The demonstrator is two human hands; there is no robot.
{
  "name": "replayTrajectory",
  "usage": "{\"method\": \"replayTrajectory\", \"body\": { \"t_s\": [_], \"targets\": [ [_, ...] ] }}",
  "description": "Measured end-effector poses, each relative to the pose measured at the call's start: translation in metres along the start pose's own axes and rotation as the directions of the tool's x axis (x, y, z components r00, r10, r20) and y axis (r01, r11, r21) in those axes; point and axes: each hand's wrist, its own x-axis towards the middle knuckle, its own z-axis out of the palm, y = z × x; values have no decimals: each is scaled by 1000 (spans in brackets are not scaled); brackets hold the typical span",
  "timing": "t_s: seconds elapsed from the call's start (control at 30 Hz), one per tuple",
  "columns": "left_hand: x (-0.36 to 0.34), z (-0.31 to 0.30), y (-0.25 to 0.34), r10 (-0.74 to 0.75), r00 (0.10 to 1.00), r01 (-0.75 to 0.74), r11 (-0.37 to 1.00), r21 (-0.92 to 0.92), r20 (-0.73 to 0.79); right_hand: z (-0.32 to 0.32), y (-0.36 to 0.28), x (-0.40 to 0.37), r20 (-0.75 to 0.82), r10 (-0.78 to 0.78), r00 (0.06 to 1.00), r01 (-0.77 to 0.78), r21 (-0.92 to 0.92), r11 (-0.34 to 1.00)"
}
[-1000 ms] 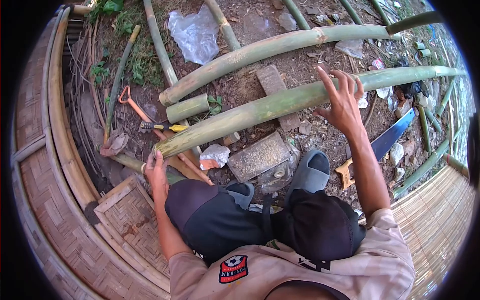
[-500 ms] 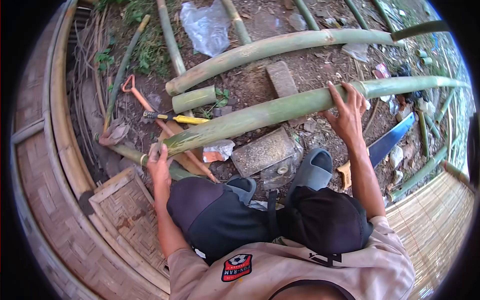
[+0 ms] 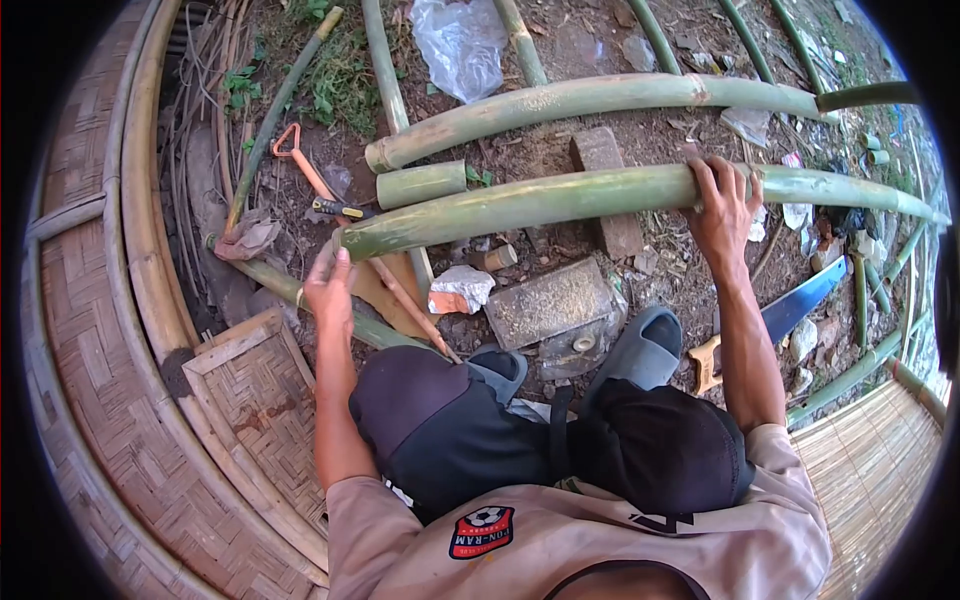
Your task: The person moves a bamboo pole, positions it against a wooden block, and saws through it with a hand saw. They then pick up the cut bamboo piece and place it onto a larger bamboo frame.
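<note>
A thick green bamboo pole [image 3: 530, 200] stretches across in front of my knees and runs off to the far right. At its cut left end, my left hand [image 3: 328, 282] holds the rim with the thumb on the near side. My right hand [image 3: 722, 205] is wrapped over the pole farther along, fingers on the far side. Just beyond lies a short cut piece of bamboo [image 3: 420, 185]. A utility knife [image 3: 342, 208] shows only its dark end, the rest hidden behind the pole. Below my right forearm rests a handsaw [image 3: 790, 310] with a wooden handle.
Another bamboo pole [image 3: 570, 100] lies farther out, across several thinner ones. A brick [image 3: 597, 150], a sawdust-covered block [image 3: 550, 300] and a broken chunk [image 3: 460, 290] sit on the dirt. An orange-handled tool [image 3: 320, 180] lies left, near a woven bamboo wall [image 3: 90, 300].
The pole's left end has moved up and away from my knees with both hands on it. It now covers most of the yellow knife. The whole view has shifted slightly.
</note>
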Motion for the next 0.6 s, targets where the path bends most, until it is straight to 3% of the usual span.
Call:
{"method": "replayTrajectory", "body": {
  "t_s": [0.07,0.13,0.37,0.47,0.6],
  "targets": [
    [-2,5,2,-5,999,9,994,105,-42,0,0,2,94,22,995,-22,-7,1000],
    [6,-7,-3,13,1000,-11,997,75,-23,-5,2,0,137,19,990,-22,19,1000],
    [38,-11,17,-197,980,192,959,209,2,-15,1,-11,116,-12,993,5,54,999],
    [70,-17,2,-144,988,135,980,147,54,-14,1,-14,119,-11,993,7,35,999],
    [88,-18,-6,-207,977,198,967,160,43,-16,1,-15,120,-4,993,3,8,1000]
  ]
}}
